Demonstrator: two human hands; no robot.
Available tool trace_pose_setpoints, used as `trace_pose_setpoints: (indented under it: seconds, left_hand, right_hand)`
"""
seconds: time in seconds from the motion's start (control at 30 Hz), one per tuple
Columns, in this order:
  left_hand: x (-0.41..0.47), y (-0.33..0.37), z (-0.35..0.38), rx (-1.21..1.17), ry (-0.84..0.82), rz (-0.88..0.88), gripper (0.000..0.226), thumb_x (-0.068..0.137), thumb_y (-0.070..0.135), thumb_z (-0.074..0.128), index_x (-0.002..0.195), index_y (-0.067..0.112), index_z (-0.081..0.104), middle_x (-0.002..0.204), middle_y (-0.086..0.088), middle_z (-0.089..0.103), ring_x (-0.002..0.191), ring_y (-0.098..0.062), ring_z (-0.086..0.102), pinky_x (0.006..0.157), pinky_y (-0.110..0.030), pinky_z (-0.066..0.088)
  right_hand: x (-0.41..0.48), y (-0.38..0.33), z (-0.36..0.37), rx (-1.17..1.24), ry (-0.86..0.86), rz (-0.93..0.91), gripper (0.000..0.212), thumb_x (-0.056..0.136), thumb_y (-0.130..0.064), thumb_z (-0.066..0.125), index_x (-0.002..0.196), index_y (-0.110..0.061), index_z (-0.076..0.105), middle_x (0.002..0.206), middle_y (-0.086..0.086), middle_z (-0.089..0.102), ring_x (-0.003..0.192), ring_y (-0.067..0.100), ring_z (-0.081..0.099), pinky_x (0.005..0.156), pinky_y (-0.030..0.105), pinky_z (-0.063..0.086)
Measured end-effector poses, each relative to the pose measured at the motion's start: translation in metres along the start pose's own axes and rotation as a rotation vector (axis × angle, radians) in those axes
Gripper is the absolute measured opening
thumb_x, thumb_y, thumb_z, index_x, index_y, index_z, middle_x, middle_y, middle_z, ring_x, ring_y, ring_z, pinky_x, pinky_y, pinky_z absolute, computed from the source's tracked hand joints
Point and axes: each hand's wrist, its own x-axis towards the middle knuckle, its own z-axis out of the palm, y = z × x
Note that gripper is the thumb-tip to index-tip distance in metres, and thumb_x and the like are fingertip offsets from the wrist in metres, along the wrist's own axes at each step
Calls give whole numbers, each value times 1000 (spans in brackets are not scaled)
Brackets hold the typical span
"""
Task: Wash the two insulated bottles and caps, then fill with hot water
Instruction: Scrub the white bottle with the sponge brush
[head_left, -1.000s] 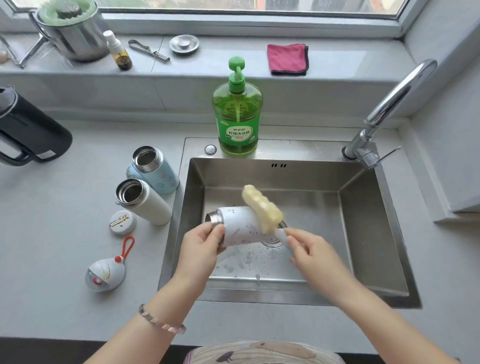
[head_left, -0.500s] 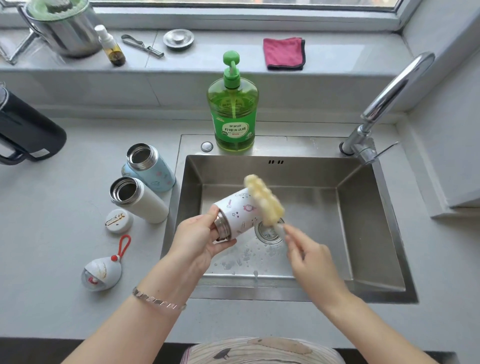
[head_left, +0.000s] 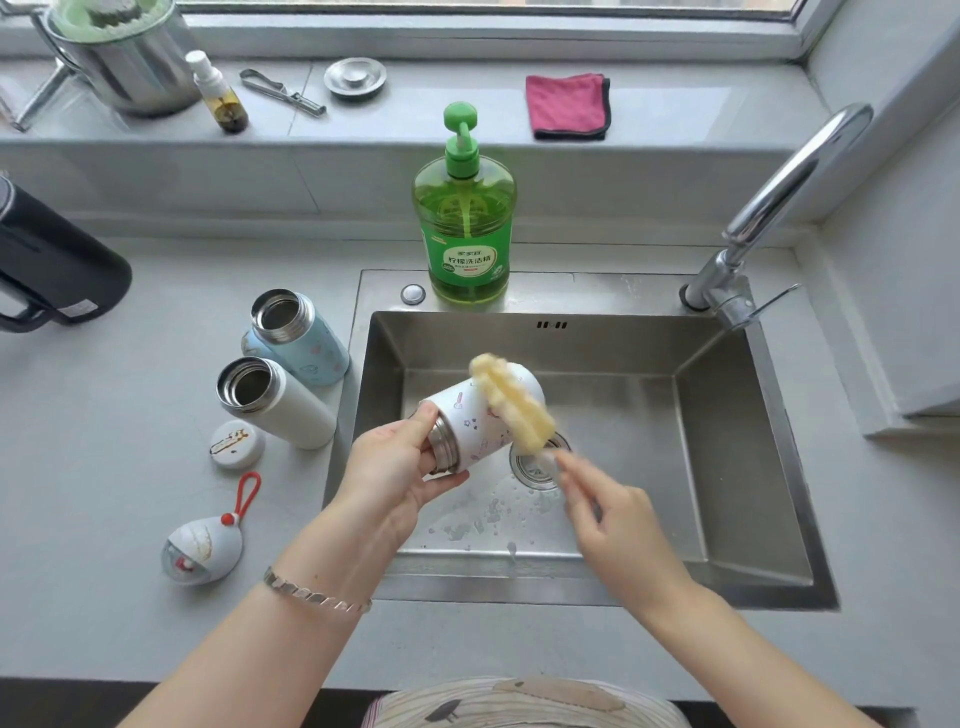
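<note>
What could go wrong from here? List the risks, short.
1. The left hand grips the printed bottle only at its steel mouth end, above the sink; a firm stroke of the sponge brush might knock it loose.
2. The right hand pinches the brush by its thin handle, so it may slip.
3. The blue bottle and white bottle stand open beside the sink; suds could splash in.

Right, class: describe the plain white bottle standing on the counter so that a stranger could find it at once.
Start at the steel sink; on the grey counter just left of it stand two open bottles. The plain white bottle is the nearer one; the pale blue bottle behind it carries a pattern.
</note>
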Motion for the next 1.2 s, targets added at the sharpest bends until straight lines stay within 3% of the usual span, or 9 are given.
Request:
trace_pose_setpoints:
  seconds: [0.1, 0.23, 0.37, 0.47, 0.63, 0.8, 0.87, 1.07, 1.2]
  left_hand:
    - [2, 0, -2, -3, -7, -17, 23, 95, 21, 51, 99, -1, 56, 92, -18, 64, 79, -29, 64, 68, -47, 54]
    - [1, 4, -8, 37, -32, -24, 21, 95, 21, 51, 91, 2, 59, 88, -14, 67, 76, -27, 65, 64, -45, 58]
    - [-4, 14, -10, 176, -165, -115, 20, 94, 21, 52, 94, 4, 63, 84, -13, 67, 75, -28, 65, 62, -47, 57]
    - [-6, 19, -7, 243, -237, -175, 20, 93, 22, 54, 96, 4, 64, 84, -12, 68, 74, -27, 65, 62, -49, 57]
    - [-5, 19, -9, 256, -314, -205, 24, 92, 27, 53, 94, 6, 65, 81, -9, 70, 76, -24, 66, 67, -46, 59]
    - [-12, -3, -14, 468, -400, 168, 15, 91, 20, 54, 102, 19, 65, 98, 4, 72, 95, -8, 65, 83, -25, 55]
    - [-15, -15, -15, 467, -412, 280, 20, 91, 8, 54, 102, 21, 65, 97, 9, 73, 94, -5, 65, 86, -21, 52]
    - [-9, -29, -18, 242, -164, 269, 20, 90, 2, 54, 92, 16, 68, 81, 7, 74, 80, -7, 67, 78, -23, 55]
    - [-8, -29, -16, 206, -109, 322, 22, 89, 1, 55, 86, 18, 69, 75, 8, 72, 75, -3, 64, 78, -22, 53]
  right_hand:
    - [-4, 2, 4, 22, -24, -39, 28, 94, -16, 48, 116, -17, 65, 51, -17, 48, 47, 2, 39, 51, 13, 30]
    - [28, 18, -23, 262, 110, 346, 27, 97, -15, 44, 120, -13, 59, 58, -10, 49, 36, 3, 33, 41, 14, 28]
    - [38, -6, -36, 584, -114, 364, 27, 88, -12, 58, 107, -31, 58, 86, -2, 63, 36, 3, 23, 37, 15, 18]
    - [40, -15, -40, 538, -312, 344, 38, 76, -12, 74, 103, -36, 60, 65, -12, 63, 40, 5, 23, 40, 16, 18]
    - [39, -8, -34, 546, -282, 408, 41, 61, -26, 73, 101, -26, 63, 64, -6, 58, 40, 5, 25, 39, 16, 19]
    - [42, -9, -31, 696, -152, 573, 14, 84, -26, 64, 92, -14, 60, 66, -3, 56, 40, 4, 22, 36, 14, 17]
    - [47, -12, -30, 731, -91, 602, 19, 87, -31, 60, 95, -14, 60, 68, -2, 51, 38, 3, 22, 34, 13, 18]
    - [44, -19, -40, 112, 126, 281, 19, 98, -16, 39, 114, -17, 50, 72, -1, 56, 44, -1, 45, 50, 15, 32]
    - [-4, -34, -16, -163, -187, 22, 34, 96, -15, 46, 125, -31, 54, 61, -3, 52, 50, 8, 43, 54, 20, 36]
